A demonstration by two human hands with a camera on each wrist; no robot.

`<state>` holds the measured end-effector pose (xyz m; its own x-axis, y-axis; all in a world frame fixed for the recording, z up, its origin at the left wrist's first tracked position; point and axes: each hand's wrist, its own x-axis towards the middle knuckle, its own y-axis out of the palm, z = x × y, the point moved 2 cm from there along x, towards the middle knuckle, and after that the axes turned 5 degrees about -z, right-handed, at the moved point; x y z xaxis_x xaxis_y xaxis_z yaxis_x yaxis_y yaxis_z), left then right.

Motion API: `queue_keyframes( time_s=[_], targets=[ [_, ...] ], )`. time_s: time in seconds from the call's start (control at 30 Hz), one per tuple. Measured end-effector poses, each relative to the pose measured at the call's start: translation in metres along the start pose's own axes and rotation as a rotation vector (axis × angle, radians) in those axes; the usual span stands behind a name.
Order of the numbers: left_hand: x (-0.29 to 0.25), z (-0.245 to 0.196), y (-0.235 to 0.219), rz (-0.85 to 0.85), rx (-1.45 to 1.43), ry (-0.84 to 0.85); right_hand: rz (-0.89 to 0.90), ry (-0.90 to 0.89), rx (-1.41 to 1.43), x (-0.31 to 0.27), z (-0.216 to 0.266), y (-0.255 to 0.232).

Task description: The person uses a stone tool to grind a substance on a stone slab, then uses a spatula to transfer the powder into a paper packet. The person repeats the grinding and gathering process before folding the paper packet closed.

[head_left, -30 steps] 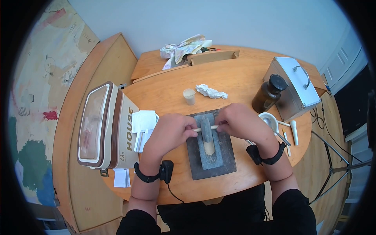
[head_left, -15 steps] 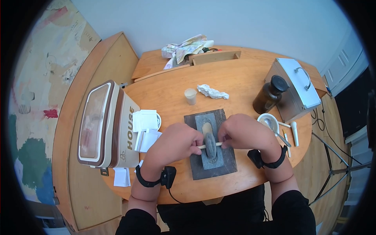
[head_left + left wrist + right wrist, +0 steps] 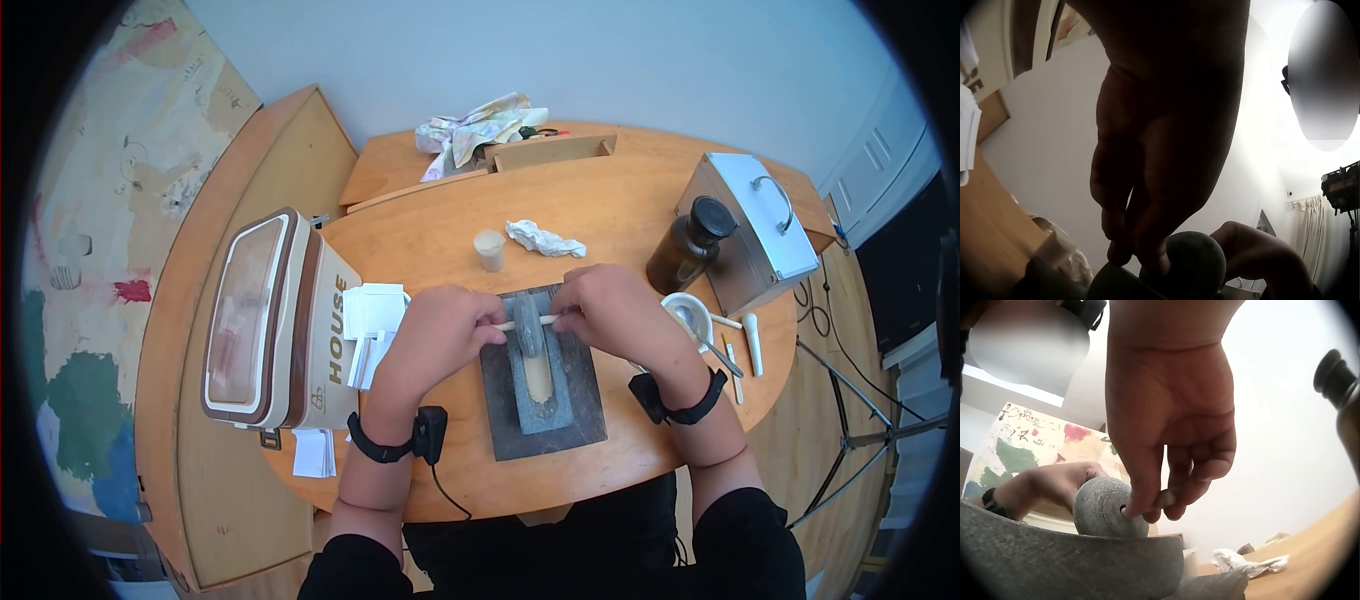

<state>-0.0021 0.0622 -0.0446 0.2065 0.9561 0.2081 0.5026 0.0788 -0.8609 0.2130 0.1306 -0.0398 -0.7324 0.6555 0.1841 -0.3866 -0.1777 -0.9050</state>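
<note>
The fingers of the left hand (image 3: 450, 322) and right hand (image 3: 606, 308) pinch opposite ends of the rod (image 3: 548, 320); the stone wheel (image 3: 528, 328) sits between them in the trough (image 3: 559, 388), presumably for even pressure.

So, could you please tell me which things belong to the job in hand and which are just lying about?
In use: stone wheel, stick through it, stone trough, dark board underneath.
Apparently lying about: crumpled tissue, brown jar, metal case, white papers.
</note>
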Motion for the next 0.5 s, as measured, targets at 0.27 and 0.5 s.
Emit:
queue_keyframes(
  time_s=[0.27,0.5],
  targets=[
    [-0.008,-0.011,0.000,0.138,-0.063,-0.027,0.149,0.013,0.034,-0.006,0.006,-0.007],
    [-0.017,-0.030,-0.003,0.314,-0.011,0.103,0.345,-0.103,0.006,-0.018,0.015,-0.008]
  ],
)
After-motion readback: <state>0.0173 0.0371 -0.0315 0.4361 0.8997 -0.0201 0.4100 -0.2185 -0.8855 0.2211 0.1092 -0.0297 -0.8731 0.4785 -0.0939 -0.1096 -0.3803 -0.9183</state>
